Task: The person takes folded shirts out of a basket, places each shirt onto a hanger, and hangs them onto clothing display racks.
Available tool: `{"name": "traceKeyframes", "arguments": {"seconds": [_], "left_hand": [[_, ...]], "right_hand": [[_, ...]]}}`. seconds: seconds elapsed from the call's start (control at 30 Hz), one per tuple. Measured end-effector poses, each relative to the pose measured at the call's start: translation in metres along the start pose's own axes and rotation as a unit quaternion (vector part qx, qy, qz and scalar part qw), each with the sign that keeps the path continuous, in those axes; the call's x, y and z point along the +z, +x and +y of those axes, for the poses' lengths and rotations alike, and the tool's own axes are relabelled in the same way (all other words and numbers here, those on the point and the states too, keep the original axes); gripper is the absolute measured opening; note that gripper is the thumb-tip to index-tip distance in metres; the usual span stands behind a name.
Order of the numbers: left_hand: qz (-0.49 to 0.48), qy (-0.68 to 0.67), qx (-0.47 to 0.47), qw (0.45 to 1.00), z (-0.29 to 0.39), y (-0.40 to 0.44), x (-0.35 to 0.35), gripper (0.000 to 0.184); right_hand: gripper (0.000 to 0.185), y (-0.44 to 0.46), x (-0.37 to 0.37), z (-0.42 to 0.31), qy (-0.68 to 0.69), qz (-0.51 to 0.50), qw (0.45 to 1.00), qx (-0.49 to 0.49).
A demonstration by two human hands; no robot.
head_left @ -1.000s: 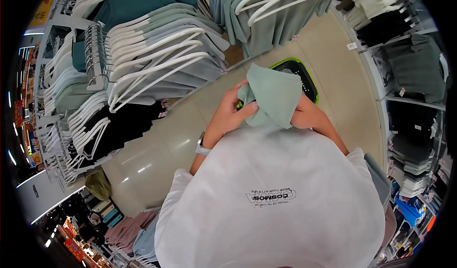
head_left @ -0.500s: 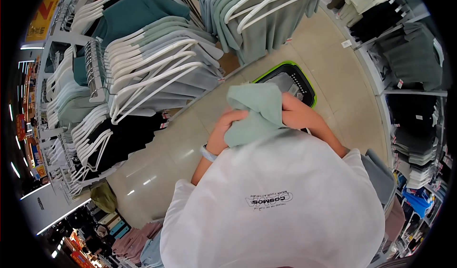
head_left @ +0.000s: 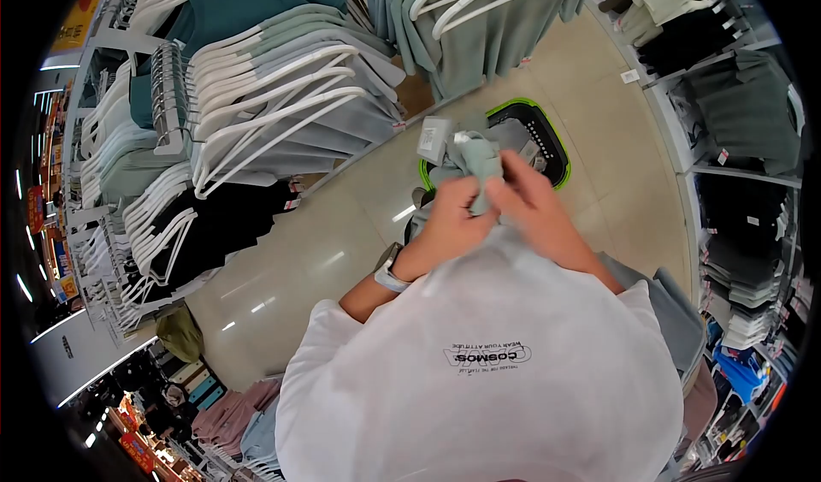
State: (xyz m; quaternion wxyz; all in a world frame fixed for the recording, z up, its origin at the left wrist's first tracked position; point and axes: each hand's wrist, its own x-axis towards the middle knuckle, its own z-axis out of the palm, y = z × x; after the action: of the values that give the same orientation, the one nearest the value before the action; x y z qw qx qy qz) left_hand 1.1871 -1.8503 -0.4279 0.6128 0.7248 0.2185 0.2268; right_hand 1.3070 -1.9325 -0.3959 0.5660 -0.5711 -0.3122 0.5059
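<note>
A pale green garment (head_left: 479,159) is bunched between my two hands in front of my white shirt. My left hand (head_left: 449,225), with a watch at the wrist, has its fingers closed on the cloth. My right hand (head_left: 534,204) grips the same cloth from the other side, thumb close to my left hand. A white tag (head_left: 434,138) shows at the garment's upper left. Behind it on the floor, partly hidden, is a black basket with a green rim (head_left: 560,153), holding grey items.
Racks of grey and green clothes on white hangers (head_left: 282,97) stand at the left and top. Shelves (head_left: 684,174) with hanging and folded clothes line the right. Pink garments (head_left: 235,413) are at the lower left. Tiled floor (head_left: 286,285) lies between.
The garment was spread out between my hands and is now gathered into a narrow bunch. My hands have come close together, and a white tag has come into view.
</note>
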Motion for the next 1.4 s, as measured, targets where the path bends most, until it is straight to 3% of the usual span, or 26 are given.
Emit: {"name": "traceKeyframes", "arguments": {"seconds": [0.1, 0.27, 0.37, 0.43, 0.47, 0.53, 0.6, 0.67, 0.73, 0.77, 0.8, 0.87, 0.9, 1.0, 1.03, 1.07, 1.13, 1.2, 1.27, 1.3, 1.4], "left_hand": [[-0.037, 0.087, 0.062, 0.994, -0.004, 0.000, 0.005, 0.015], [-0.016, 0.107, 0.021, 0.994, 0.000, -0.004, 0.006, 0.014], [0.018, 0.010, 0.033, 0.999, -0.002, -0.005, 0.009, 0.008], [0.101, -0.122, 0.049, 0.986, 0.005, -0.006, 0.013, 0.022], [0.104, -0.122, 0.048, 0.986, 0.006, -0.006, 0.010, 0.022], [0.076, -0.319, -0.206, 0.922, 0.007, -0.006, -0.004, 0.025], [0.035, -0.276, -0.239, 0.930, 0.014, 0.003, -0.016, 0.026], [-0.009, -0.232, -0.272, 0.934, 0.020, 0.007, -0.017, 0.028], [0.031, -0.290, -0.241, 0.926, 0.022, 0.006, -0.015, 0.029], [0.032, -0.290, -0.243, 0.925, 0.022, 0.005, -0.020, 0.029], [-0.002, -0.222, -0.224, 0.949, 0.022, 0.003, -0.033, 0.027], [-0.020, -0.011, -0.137, 0.990, 0.010, -0.006, -0.066, 0.023], [0.000, 0.131, -0.067, 0.989, -0.002, -0.013, -0.085, 0.020], [0.049, 0.314, -0.021, 0.948, 0.040, 0.018, -0.123, 0.018], [0.082, 0.377, 0.020, 0.922, 0.046, 0.025, -0.129, 0.018], [0.085, 0.378, 0.020, 0.922, 0.051, 0.032, -0.130, 0.018], [0.178, 0.259, 0.025, 0.949, 0.056, 0.046, -0.129, 0.019], [0.188, 0.177, 0.046, 0.965, 0.060, 0.058, -0.126, 0.020], [0.209, 0.091, 0.063, 0.972, 0.054, 0.067, -0.130, 0.022], [0.208, 0.089, 0.063, 0.972, 0.055, 0.071, -0.131, 0.022], [0.214, 0.153, 0.128, 0.956, 0.058, 0.083, -0.140, 0.021]], "right_hand": [[0.031, 0.003, 0.006, 0.010, 0.014, -0.022, 1.000, 0.008], [0.033, 0.002, 0.007, 0.013, 0.146, 0.005, 0.988, 0.045], [0.034, 0.001, 0.005, 0.014, 0.188, 0.002, 0.978, 0.095], [0.034, 0.001, 0.006, 0.014, 0.203, 0.013, 0.972, 0.119], [0.035, 0.001, 0.007, 0.015, 0.194, -0.008, 0.976, 0.100], [0.036, 0.001, 0.010, 0.015, 0.185, -0.032, 0.979, 0.083], [0.038, -0.001, 0.017, 0.011, 0.112, -0.047, 0.992, 0.045], [0.038, 0.001, 0.010, 0.007, 0.113, -0.069, 0.988, 0.074], [0.037, 0.004, 0.001, 0.005, 0.115, -0.093, 0.984, 0.103], [0.036, 0.005, -0.004, 0.005, 0.027, -0.012, 0.992, 0.125], [0.035, 0.008, -0.010, 0.005, -0.061, 0.070, 0.985, 0.144], [0.035, 0.022, -0.037, -0.035, -0.195, 0.064, 0.957, 0.205], [0.035, 0.026, -0.043, -0.024, -0.094, 0.136, 0.986, 0.004], [0.032, 0.037, -0.080, -0.057, -0.150, 0.128, 0.980, -0.015], [0.029, 0.040, -0.091, -0.063, -0.225, 0.057, 0.970, -0.070], [0.027, 0.043, -0.095, -0.070, -0.297, -0.013, 0.947, -0.123], [0.025, 0.048, -0.094, -0.085, -0.317, -0.004, 0.934, -0.166], [0.024, 0.060, -0.098, -0.088, -0.324, 0.002, 0.910, -0.258], [0.027, 0.068, -0.101, -0.099, -0.278, -0.016, 0.934, -0.224], [0.030, 0.072, -0.103, -0.104, -0.230, -0.034, 0.954, -0.191], [0.028, 0.081, -0.110, -0.121, -0.276, -0.029, 0.947, -0.160]]}}
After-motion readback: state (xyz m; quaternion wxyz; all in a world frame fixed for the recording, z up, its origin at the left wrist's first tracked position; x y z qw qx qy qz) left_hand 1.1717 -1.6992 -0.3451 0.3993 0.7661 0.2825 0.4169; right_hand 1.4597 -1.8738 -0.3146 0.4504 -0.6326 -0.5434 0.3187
